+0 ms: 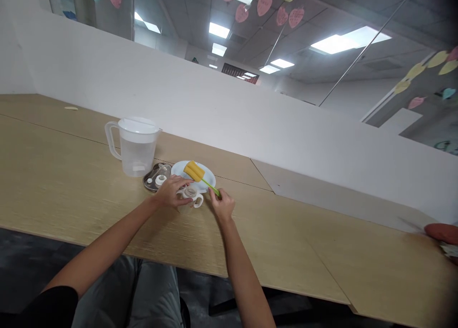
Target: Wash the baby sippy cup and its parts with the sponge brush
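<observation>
As the left hand (172,192) curls around the handled bottle (191,191), just to the near side of the white plate (209,175), apparently steadying it, the right hand (223,206) pinches the sponge brush (194,171) by its green handle (211,187), leaving the yellow head free.

There's 1 ea. jug (138,149), tray (146,180), plate (209,174), brush (194,171) & btl (191,191), w/ 2 hands (171,192) (222,204).

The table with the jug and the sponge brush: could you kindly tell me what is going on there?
A person's left hand holds an open bottle with white handles. The right hand grips a brush by its green handle, its yellow sponge over the plate and outside the bottle. The jug stands to the left, beside a metal tray.
</observation>
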Tool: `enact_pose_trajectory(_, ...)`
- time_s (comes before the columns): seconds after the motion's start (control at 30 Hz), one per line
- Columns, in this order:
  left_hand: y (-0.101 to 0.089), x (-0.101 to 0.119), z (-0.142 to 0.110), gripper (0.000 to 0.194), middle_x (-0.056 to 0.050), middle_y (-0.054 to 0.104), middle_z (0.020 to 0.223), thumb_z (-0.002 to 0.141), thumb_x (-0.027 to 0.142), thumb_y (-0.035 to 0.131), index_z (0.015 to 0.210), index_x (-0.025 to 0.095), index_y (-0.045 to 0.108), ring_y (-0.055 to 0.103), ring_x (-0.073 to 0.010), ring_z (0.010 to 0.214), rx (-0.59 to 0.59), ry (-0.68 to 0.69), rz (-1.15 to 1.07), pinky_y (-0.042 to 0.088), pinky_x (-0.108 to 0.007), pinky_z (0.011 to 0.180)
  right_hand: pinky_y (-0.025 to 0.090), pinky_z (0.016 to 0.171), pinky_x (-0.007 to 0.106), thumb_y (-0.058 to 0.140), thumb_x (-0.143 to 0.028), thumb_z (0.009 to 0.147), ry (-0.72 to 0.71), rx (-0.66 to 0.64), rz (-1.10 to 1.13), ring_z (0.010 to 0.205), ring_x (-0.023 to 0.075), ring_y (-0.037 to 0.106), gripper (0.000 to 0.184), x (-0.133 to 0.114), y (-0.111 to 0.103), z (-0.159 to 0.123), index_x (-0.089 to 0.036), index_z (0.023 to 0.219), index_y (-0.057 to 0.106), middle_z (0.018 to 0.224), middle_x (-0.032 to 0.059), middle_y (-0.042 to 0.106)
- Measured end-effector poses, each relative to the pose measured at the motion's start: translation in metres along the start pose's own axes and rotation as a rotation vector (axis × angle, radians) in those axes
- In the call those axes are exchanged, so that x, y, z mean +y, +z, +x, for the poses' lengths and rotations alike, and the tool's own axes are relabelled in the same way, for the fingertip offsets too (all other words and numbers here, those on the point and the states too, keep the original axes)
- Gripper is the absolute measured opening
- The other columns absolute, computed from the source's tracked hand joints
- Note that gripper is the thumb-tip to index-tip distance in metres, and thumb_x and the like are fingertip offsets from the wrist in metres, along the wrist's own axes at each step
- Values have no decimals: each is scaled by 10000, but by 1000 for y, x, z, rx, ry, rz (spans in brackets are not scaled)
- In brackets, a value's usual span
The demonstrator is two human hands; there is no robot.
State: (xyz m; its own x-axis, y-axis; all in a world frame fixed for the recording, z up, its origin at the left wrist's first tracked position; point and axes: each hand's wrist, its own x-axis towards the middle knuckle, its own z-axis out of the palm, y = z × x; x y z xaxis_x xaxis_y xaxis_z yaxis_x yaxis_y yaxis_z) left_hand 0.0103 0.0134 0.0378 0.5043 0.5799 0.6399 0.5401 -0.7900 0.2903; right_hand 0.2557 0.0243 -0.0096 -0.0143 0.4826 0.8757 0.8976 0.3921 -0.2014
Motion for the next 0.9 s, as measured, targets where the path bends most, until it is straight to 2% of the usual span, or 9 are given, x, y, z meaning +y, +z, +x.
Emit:
enact_pose_trajectory(0.1, 0, 3, 0, 570, -89, 689, 943, 777, 553, 621, 1200, 172, 599, 632, -242, 903, 10, -16, -7, 445, -369, 877, 273, 489, 230, 452, -567, 936, 12, -6, -5, 441, 89, 392, 523, 0, 0, 0, -195, 572, 508, 488, -21, 506)
enact_pose_trajectory(0.33, 2, 4, -1, 475, -68, 675, 893, 742, 597, 650, 979, 188, 602, 628, -230, 878, 39, -64, -7, 465, -357, 837, 262, 489, 231, 461, -555, 930, 25, -6, -16, 449, 93, 394, 505, 1, 1, -1, -197, 576, 508, 487, -19, 503)
enact_pose_trajectory(0.67, 3, 1, -2, 553, -101, 695, 1044, 748, 587, 667, 1102, 169, 594, 655, -236, 916, 58, -29, -27, 477, -369, 886, 268, 490, 231, 451, -578, 933, 20, 32, -26, 438, 90, 388, 534, 2, 3, -1, -198, 560, 493, 473, -26, 499)
enact_pose_trajectory(0.8, 2, 1, -1, 561, -87, 705, 1008, 741, 590, 677, 1126, 186, 619, 650, -236, 916, 27, -51, -27, 472, -362, 877, 268, 492, 230, 457, -568, 936, 16, 31, -14, 441, 88, 389, 528, 1, 3, 0, -195, 564, 493, 477, -25, 496)
enact_pose_trajectory(0.9, 5, 0, 0, 499, -70, 718, 938, 753, 572, 680, 1071, 188, 665, 650, -228, 883, 19, -36, -54, 465, -361, 855, 266, 493, 230, 467, -565, 934, 9, 22, -8, 444, 87, 387, 526, 1, 3, 0, -192, 563, 495, 478, -22, 495)
